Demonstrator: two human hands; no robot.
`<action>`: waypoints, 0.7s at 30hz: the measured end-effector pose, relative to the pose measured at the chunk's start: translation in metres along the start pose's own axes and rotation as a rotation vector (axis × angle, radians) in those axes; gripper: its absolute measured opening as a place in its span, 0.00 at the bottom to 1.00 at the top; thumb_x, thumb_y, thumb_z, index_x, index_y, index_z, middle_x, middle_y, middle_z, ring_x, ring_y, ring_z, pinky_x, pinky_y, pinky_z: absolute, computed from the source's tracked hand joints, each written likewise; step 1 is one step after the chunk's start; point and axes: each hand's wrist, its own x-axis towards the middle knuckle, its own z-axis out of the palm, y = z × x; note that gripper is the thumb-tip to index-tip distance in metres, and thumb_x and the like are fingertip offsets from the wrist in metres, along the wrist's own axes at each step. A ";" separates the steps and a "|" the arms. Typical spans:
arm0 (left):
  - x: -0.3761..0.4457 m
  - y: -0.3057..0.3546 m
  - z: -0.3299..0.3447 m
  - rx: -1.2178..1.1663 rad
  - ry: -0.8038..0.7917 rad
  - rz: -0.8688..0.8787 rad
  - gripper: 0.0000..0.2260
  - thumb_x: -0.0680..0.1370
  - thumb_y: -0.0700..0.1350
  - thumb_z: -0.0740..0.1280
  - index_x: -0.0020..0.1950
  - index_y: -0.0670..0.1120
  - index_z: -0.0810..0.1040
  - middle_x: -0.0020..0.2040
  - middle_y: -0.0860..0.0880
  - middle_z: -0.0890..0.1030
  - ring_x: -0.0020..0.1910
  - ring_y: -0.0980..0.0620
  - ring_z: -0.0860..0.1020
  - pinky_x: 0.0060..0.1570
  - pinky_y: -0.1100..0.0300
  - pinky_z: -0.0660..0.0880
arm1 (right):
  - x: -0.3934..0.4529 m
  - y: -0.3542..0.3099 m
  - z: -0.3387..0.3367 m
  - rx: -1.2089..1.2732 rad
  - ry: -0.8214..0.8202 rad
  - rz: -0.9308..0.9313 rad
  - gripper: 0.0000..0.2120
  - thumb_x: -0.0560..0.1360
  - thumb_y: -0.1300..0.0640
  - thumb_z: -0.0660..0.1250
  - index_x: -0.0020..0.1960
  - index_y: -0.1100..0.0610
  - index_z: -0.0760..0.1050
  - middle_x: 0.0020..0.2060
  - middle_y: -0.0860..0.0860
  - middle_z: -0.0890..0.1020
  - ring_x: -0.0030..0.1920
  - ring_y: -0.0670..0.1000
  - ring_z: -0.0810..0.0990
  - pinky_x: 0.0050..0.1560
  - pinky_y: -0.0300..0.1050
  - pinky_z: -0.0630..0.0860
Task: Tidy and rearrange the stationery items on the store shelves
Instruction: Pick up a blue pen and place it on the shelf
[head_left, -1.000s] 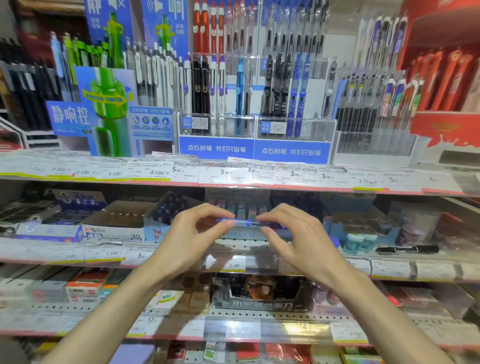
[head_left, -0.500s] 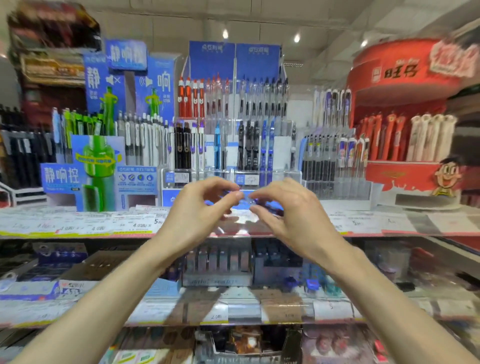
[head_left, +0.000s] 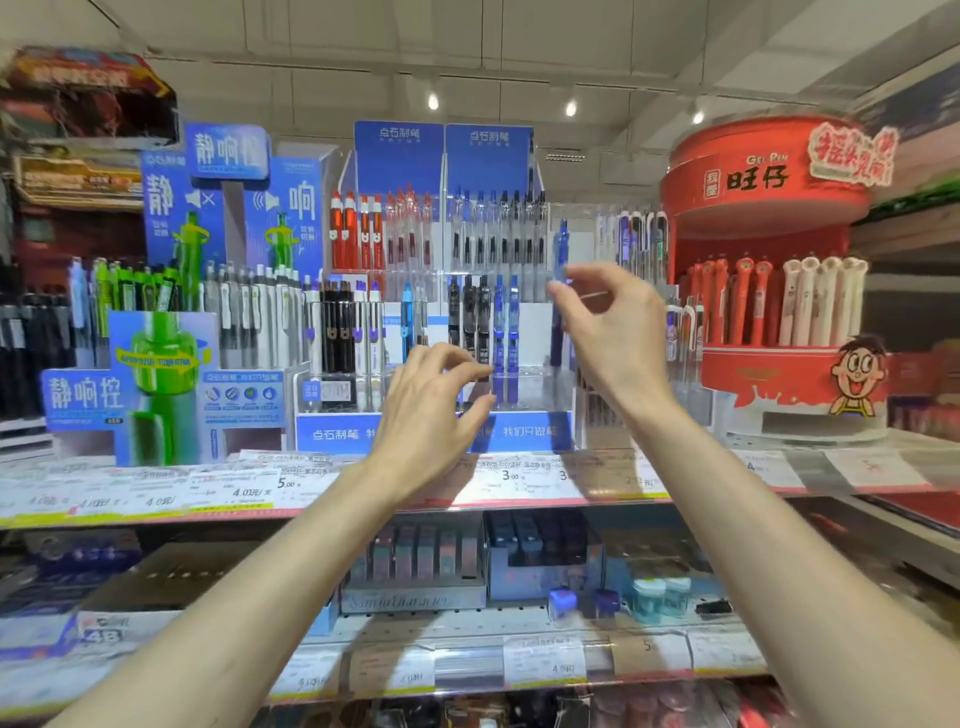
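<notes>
Right hand (head_left: 605, 322) pinches blue pen (head_left: 560, 249) upright at frame centre, probably for slotting into clear rack (head_left: 524, 384); left hand (head_left: 434, 400) empty, fingers loosely curled below.

We see a slim blue pen with a clear barrel (head_left: 560, 270) standing nearly upright, pinched near its middle by the fingertips of the right hand (head_left: 608, 332) in front of the right edge of the clear acrylic pen rack with blue header cards (head_left: 441, 156). Its top end points up. In that rack's lower tier 2 similar blue pens (head_left: 505, 338) stand upright beside 3 black pens (head_left: 468, 322).
</notes>
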 end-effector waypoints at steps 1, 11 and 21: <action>0.000 -0.002 0.003 0.015 0.011 0.007 0.14 0.78 0.51 0.68 0.62 0.50 0.80 0.57 0.53 0.76 0.59 0.52 0.71 0.61 0.54 0.68 | 0.005 -0.002 0.004 0.003 0.014 0.001 0.13 0.76 0.49 0.70 0.58 0.53 0.81 0.45 0.45 0.85 0.44 0.42 0.83 0.52 0.47 0.81; -0.003 -0.007 0.009 0.017 0.040 0.020 0.14 0.77 0.50 0.68 0.62 0.50 0.81 0.56 0.55 0.76 0.58 0.52 0.71 0.60 0.53 0.69 | 0.009 0.007 0.028 -0.101 -0.070 0.056 0.14 0.76 0.51 0.71 0.58 0.56 0.82 0.47 0.49 0.87 0.43 0.47 0.85 0.54 0.49 0.82; -0.005 -0.007 0.009 0.015 0.038 0.023 0.14 0.78 0.49 0.68 0.63 0.50 0.80 0.57 0.54 0.76 0.58 0.51 0.70 0.59 0.51 0.70 | 0.001 0.018 0.034 -0.326 -0.228 0.114 0.11 0.74 0.55 0.74 0.54 0.59 0.83 0.45 0.53 0.87 0.44 0.54 0.86 0.58 0.56 0.80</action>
